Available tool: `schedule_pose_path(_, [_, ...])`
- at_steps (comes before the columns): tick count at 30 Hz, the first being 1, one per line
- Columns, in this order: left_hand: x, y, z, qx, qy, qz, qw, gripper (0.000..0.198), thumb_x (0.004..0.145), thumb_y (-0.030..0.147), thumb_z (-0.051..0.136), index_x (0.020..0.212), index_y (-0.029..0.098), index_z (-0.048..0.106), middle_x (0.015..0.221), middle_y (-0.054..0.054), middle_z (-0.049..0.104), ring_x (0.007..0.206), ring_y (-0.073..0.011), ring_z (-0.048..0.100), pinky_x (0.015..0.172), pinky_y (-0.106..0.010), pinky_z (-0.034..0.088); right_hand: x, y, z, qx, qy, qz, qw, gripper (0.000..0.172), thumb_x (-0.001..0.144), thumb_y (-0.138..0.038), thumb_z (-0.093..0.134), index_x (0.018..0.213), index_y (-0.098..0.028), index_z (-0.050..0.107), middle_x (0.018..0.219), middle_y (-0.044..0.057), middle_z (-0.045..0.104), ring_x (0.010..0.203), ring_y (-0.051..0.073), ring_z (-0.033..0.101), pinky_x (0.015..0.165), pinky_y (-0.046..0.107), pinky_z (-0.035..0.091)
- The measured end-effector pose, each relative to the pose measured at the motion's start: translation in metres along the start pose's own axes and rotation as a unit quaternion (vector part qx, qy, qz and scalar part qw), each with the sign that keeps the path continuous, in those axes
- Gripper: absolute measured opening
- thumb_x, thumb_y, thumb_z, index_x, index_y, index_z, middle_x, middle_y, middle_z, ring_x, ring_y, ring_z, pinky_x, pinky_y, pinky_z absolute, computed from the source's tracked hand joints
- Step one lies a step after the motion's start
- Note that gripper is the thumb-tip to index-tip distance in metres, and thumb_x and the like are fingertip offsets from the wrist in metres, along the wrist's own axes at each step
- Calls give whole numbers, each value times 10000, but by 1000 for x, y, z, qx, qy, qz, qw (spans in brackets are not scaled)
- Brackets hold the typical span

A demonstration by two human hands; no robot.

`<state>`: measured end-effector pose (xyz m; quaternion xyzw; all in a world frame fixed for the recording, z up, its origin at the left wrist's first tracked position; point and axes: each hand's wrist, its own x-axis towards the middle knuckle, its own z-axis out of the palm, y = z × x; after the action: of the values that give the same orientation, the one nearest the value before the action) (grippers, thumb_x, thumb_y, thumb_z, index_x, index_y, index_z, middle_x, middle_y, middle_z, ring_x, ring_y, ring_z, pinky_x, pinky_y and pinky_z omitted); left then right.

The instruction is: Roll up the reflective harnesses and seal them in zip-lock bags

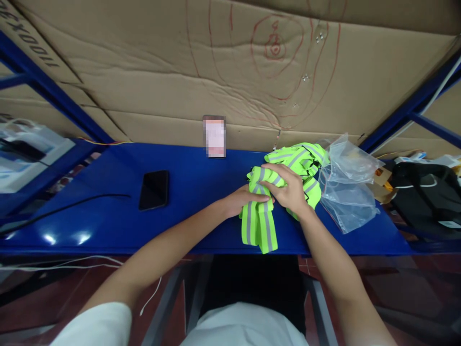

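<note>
A neon yellow-green safety vest with grey reflective stripes [260,222] lies bunched on the blue shelf top [108,226], one folded end hanging toward the front edge. My left hand [242,199] rests on the vest from the left, fingers pressed on the fabric. My right hand [287,188] lies over the top of the bundle, fingers curled and gripping the fabric. More of the same vest material [300,158] is heaped behind my hands.
A clear plastic bag [345,192] lies just right of the vest. A black phone [154,190] lies face up to the left, and a small card [214,136] leans against the cardboard wall [230,72]. A black cable [72,204] crosses the left side; a black bag [421,197] sits at far right.
</note>
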<state>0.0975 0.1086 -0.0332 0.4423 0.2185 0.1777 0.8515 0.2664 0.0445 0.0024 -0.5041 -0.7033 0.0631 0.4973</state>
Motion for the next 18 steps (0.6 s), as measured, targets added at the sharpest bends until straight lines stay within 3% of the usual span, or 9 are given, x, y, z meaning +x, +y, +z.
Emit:
schedule_pose_path(4, [-2,4,0,10,7,17,1000,518,598,187,966,1070,128,760,993,-106,801,913,-265,763,922,-411,578,-4,4,3,-59,-18,-97,993,337,974,-244,585,1289,-295,692,1296,43,726,1221,230,675,1066,405,531])
schedule_pose_path(9, [-5,11,-4,14,6,38,999,543,565,103,966,1066,142,759,998,-76,800,911,-244,753,898,-375,560,-2,7,1,-144,-31,-179,973,382,971,-124,521,1258,-299,703,1263,20,749,1232,226,680,1109,438,457])
schedule_pose_path(14, [-3,13,-21,-14,-2,52,999,563,619,371,977,1076,141,742,983,-100,793,884,-264,753,875,-393,566,2,8,3,-84,-88,-151,981,441,963,-126,538,1355,-298,643,1384,37,680,1382,248,570,1165,487,443])
schedule_pose_path(18, [-1,13,-32,-28,-3,65,998,705,615,512,956,1187,181,710,1087,-110,785,1008,-299,747,935,-405,560,3,7,2,27,-158,-88,983,504,985,-195,555,1476,-308,548,1556,47,531,1525,240,401,1269,526,331])
